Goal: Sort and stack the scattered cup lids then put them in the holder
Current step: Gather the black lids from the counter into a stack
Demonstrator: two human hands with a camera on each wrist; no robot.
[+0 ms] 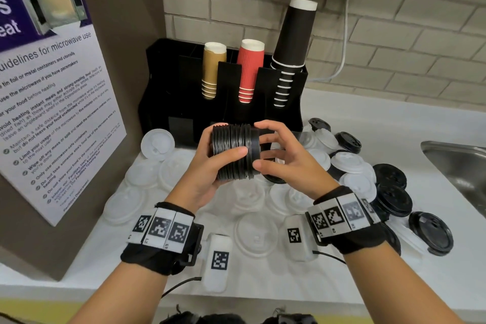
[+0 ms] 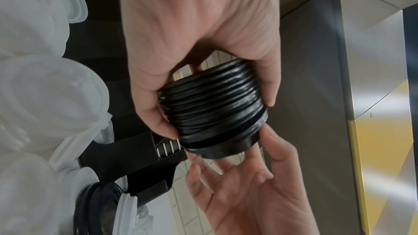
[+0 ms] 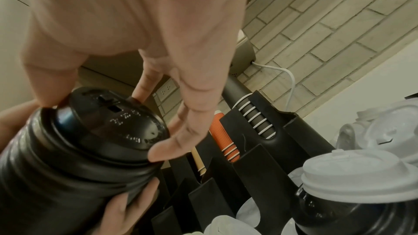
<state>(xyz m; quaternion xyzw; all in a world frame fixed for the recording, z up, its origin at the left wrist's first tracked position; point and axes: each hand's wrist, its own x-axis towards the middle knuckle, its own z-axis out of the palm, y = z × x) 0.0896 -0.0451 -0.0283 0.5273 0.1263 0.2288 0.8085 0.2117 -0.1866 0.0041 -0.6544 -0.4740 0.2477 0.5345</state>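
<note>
A stack of black cup lids (image 1: 234, 152) lies sideways in the air in front of the black holder (image 1: 157, 73). My left hand (image 1: 227, 139) grips the stack round its middle, thumb toward me. At the stack's right end my right hand (image 1: 259, 144) curls its thumb and fingers round the rim of the end lid (image 3: 113, 122), which sits on the stack (image 2: 210, 106). Several loose white lids (image 1: 255, 234) lie on the counter under my hands. More black lids (image 1: 431, 234) and white ones are heaped to the right.
The holder carries tan cups (image 1: 213, 71), red cups (image 1: 248, 71) and tall black cups (image 1: 292, 47). A metal sink (image 1: 460, 163) is at the far right. A panel with a microwave notice (image 1: 52, 100) stands on the left. A brick wall is behind.
</note>
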